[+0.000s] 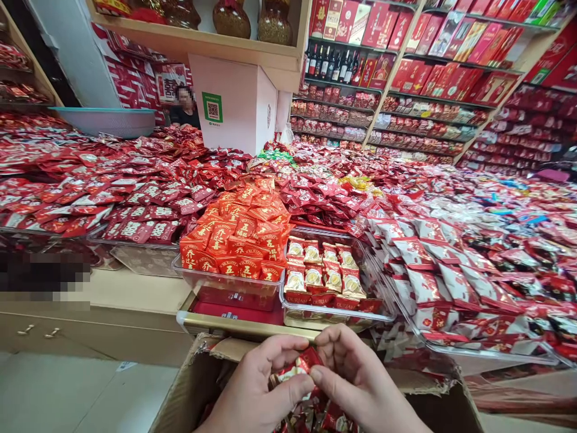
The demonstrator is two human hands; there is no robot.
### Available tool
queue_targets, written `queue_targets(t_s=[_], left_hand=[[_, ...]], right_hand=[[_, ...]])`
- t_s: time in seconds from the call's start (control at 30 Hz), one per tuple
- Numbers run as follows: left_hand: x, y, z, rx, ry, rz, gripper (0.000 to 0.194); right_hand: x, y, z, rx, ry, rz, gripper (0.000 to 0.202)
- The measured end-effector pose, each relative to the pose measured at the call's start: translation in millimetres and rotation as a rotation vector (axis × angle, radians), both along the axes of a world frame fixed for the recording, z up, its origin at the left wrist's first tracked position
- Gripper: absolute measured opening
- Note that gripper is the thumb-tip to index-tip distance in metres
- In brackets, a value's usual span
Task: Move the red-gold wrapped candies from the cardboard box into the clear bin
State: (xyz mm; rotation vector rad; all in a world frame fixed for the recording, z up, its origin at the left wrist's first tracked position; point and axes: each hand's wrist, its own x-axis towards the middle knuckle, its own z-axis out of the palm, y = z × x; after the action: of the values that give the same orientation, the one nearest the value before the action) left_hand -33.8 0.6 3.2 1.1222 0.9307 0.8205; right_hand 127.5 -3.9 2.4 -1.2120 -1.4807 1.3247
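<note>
Gathering seems in hand: left hand [259, 382] and right hand [363, 376] have fingers [292, 390] clamped on packets [310, 359] above the carton [179, 388], near the tray [336, 315]. The next move seemingly calls for a steady grip.

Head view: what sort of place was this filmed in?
Probably a sweet shop: wrapped packets heaped in clear trays, shelved bottles and red boxes, and a QR-code sign.

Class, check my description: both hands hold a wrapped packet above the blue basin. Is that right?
No: in the head view, the left hand and right hand hold the wrapped packet above an open cardboard box, not the blue basin.
</note>
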Motion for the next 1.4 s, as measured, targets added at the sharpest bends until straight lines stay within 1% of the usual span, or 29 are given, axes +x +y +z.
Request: queue_targets(t_s=[0.03, 0.1, 0.2, 0.3, 0.4, 0.47, 0.57, 0.67, 0.73, 0.77, 0.8, 0.87, 0.97, 1.1, 1.23, 1.4], left_hand=[[1, 0, -0.5, -0.03, -0.019, 0.04, 0.035], [3, 1, -1.3, -0.083, -0.07, 0.078, 0.039], [3, 3, -1.9, -0.121, -0.136, 0.06, 0.04], [3, 2, -2.5, -0.123, -0.101, 0.05, 0.038], [4, 0, -4.1, -0.062, -0.038, 0.109, 0.036], [3, -1, -6.2, -0.008, -0.037, 0.125, 0.035], [1, 0, -10.5, 0.003, -0.056, 0.075, 0.037], [1, 2, -14.0, -0.011, -0.041, 0.065, 0.037], [1, 2, -15.0, -0.007, -0.009, 0.084, 0.036], [2, 1, -15.1, -0.003, 0.009, 0.089, 0.035], [2, 1, -15.1, 0.002, 0.025, 0.088, 0.034], [3, -1, -15.1, 0.016, 0.055, 0.078, 0.033], [2, -1, -16.5, 0.035, 0.099, 0.053, 0.032], [-1, 3, -20.8, 0.063, 0.127, -0.02, 0.03], [-3, 4, -23.3, 0.102, 0.149, -0.052, 0.029], [-3, 2, -20.5, 0.108, 0.171, -0.047, 0.028]], right_hand=[[0, 1, -3.4, -0.049, 0.048, 0.0, 0.019], [0, 4, -8.7, -0.114, 0.094, -0.004, 0.024], [3, 6, -11.7, -0.173, 0.17, -0.035, 0.026], [3, 5, -12.1, -0.23, 0.229, 0.018, 0.025], [8, 2, -7.4, -0.214, 0.198, 0.071, 0.024], [16, 4, 3.1, -0.128, 0.105, 0.038, 0.021], [33, 17, 30.8, 0.109, -0.117, -0.046, 0.016], [45, 41, 61.3, 0.326, -0.439, -0.12, 0.012], [46, 59, 75.0, 0.416, -0.683, -0.144, 0.01], [45, 68, 78.9, 0.443, -0.785, -0.137, 0.009], [44, 75, 80.9, 0.459, -0.864, -0.116, 0.01], [39, 87, 80.5, 0.461, -0.949, -0.039, 0.011], [33, 97, 75.4, 0.442, -1.001, 0.083, 0.013], [32, 103, 70.6, 0.389, -1.036, 0.231, 0.015], [34, 106, 69.6, 0.377, -1.058, 0.293, 0.016], [33, 105, 73.2, 0.388, -1.086, 0.336, 0.016]])
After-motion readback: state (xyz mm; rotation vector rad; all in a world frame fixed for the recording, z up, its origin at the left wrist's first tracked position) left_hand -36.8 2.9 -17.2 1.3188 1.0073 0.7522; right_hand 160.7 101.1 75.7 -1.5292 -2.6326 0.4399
